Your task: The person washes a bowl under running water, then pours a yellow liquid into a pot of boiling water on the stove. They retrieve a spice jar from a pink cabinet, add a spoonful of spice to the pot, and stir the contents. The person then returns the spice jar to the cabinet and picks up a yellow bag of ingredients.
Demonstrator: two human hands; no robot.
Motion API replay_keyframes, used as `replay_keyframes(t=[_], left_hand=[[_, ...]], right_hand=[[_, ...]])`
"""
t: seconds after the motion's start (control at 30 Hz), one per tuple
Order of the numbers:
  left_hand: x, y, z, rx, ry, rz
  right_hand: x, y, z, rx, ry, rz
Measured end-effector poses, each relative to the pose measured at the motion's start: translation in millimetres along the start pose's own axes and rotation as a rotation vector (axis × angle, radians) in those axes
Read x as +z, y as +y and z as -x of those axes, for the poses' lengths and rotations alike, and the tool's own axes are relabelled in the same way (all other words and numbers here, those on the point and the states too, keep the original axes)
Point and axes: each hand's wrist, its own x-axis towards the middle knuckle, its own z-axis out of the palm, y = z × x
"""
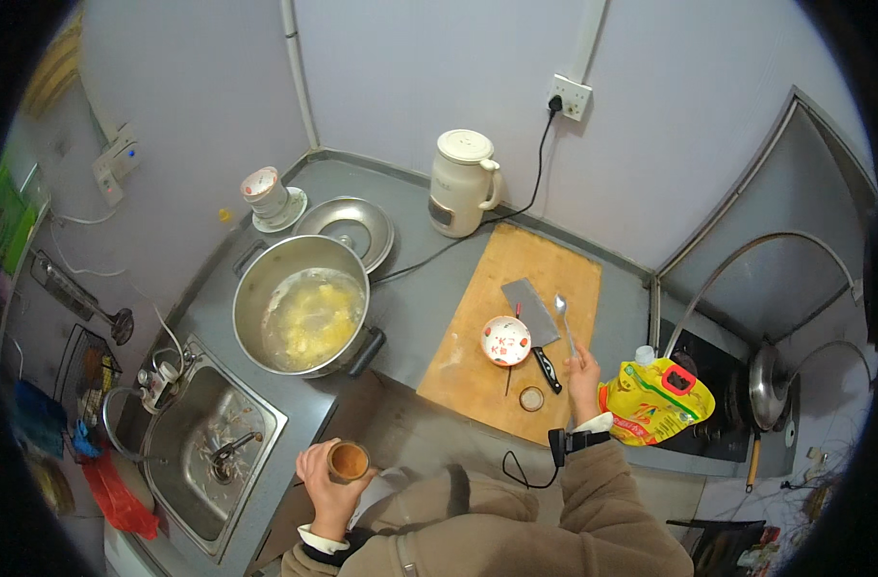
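Note:
My left hand [327,494] is closed around a small open jar [349,460] holding reddish-brown powder, in front of my body by the sink counter. My right hand [585,381] grips the handle of a metal spoon [561,306], whose bowl points away from me over the wooden cutting board [468,317]. Left of the spoon lies a kitchen cleaver [531,306] with a black handle. A small white bowl [506,340] with red characters stands next to the blade and covers part of a thin stick. Nearer me on the board is a round jar lid [531,399].
A large steel pot [248,310] holds yellow pieces in cloudy liquid; its lid [378,227] lies behind. An electric kettle [462,184] stands by the wall. The sink [194,433] is at left. At right are a yellow refill pouch [655,400] and a cooktop [720,425] with a lidded pan [768,386].

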Motion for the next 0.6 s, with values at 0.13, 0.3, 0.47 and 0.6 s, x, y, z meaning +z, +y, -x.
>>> replay_keyframes(t=[0.13, 0.3, 0.47, 0.6], left_hand=[[10.0, 14.6, 5.0, -0.002, -0.044, -0.010], [18.9, 26.4, 6.2, 0.036, -0.059, -0.048], [25.4, 32.6, 6.6, 0.029, -0.065, -0.056], [28.6, 37.3, 7.4, 0.008, -0.077, -0.072]], right_hand=[[-6.7, 73.6, -10.2, 0.068, 0.094, 0.082], [-1.3, 98.7, -14.1, 0.126, 0.060, 0.238], [-10.0, 93.4, -20.6, 0.068, -0.032, 0.625], [-28.8, 99.2, -38.0, -0.115, 0.120, 0.842]])
